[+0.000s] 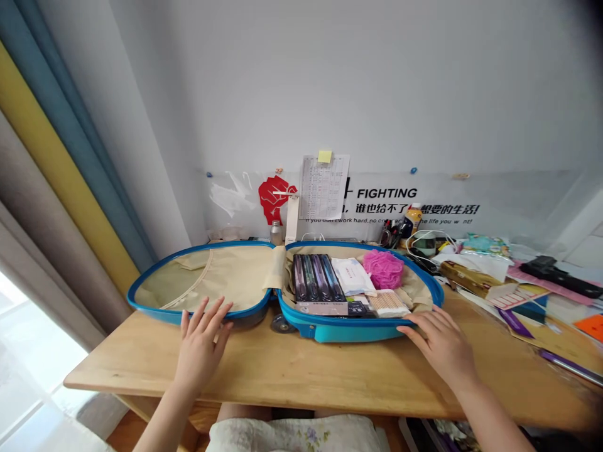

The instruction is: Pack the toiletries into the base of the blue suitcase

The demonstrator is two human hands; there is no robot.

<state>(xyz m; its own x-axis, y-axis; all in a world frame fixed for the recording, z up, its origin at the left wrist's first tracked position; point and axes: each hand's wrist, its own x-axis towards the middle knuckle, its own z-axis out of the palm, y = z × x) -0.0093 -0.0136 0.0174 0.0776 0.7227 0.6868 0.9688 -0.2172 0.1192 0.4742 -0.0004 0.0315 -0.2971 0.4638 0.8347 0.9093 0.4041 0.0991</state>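
Head view: left hand [203, 339] and right hand [443, 344], fingers loosely spread, lie at the open suitcase [367, 331], seemingly steadying it.

The table [330, 373] is of light-brown wood with visible grain, its near left corner rounded, its far side by the wall. Across its left and middle lies the blue suitcase [362, 333], opened out with its two halves side by side, a dark wheel [283, 324] showing between them near the front. Bare wood runs along the near edge. The right end is cluttered: a gold box [471, 278], a pink sheet [541, 287], an orange sheet [590, 327] and a purple-and-silver stick [572, 367], among overlapping papers that hide what touches the wood.
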